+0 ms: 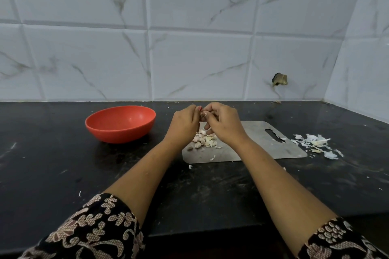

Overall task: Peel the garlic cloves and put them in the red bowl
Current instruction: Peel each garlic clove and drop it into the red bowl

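Note:
A red bowl (pixel 120 123) stands on the black counter at the left and looks empty inside. Several unpeeled garlic cloves (pixel 203 140) lie in a heap on the left part of a steel cutting board (pixel 248 149). Above that heap my left hand (pixel 185 121) and my right hand (pixel 223 123) meet fingertip to fingertip. Between them they pinch one small garlic clove (pixel 203 114), mostly hidden by the fingers.
A pile of white garlic skins (pixel 315 143) lies on the counter right of the board. Small flakes of skin are scattered on the black counter (pixel 63 164). A tiled wall closes the back and right side.

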Demonstrator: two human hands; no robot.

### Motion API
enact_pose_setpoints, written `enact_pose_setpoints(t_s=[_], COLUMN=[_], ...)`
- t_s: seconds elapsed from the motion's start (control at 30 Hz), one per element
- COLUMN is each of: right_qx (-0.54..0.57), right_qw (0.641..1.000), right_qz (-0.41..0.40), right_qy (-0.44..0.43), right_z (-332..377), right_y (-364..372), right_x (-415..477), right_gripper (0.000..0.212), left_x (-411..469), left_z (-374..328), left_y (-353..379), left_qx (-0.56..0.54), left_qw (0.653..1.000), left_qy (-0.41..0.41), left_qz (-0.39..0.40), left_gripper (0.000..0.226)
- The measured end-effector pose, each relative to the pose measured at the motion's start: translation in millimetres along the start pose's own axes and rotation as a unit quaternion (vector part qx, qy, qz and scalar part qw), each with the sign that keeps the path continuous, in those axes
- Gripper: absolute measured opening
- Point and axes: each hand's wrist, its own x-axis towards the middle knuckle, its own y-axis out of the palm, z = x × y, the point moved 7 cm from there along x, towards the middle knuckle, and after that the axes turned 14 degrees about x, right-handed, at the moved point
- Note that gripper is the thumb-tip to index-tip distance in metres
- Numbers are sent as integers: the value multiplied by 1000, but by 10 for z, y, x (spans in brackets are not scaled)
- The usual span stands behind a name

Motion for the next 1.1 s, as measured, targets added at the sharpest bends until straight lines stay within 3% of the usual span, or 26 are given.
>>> enact_pose_setpoints(t_s=[0.2, 0.53, 0.63, 0.83, 0.97, 1.1], right_qx=[-87, -266, -252, -107, -30, 36], right_qw=[995, 956, 961, 994, 999, 998], right_qz=[29, 71, 72, 30, 8, -5], right_qy=[-30, -98, -90, -19, 22, 53], right_z=[30, 153, 139, 66, 21, -14], right_y=[-3, 108, 115, 10, 7, 4], right_x=[0, -46, -41, -13, -18, -24], right_gripper=[14, 15, 15, 15, 14, 13], left_x=[18, 18, -2, -16, -21, -37], left_z=[18, 58, 53, 141, 182, 168], left_y=[33, 94, 108, 178, 42, -59], left_qx=[41, 55, 25, -187, -239, -205], left_qw=[999, 994, 992, 964, 956, 966], left_qy=[-1, -34, -44, -128, -164, -156], left_qz=[26, 93, 117, 139, 35, -27], left_gripper=[31, 38, 41, 38, 19, 14])
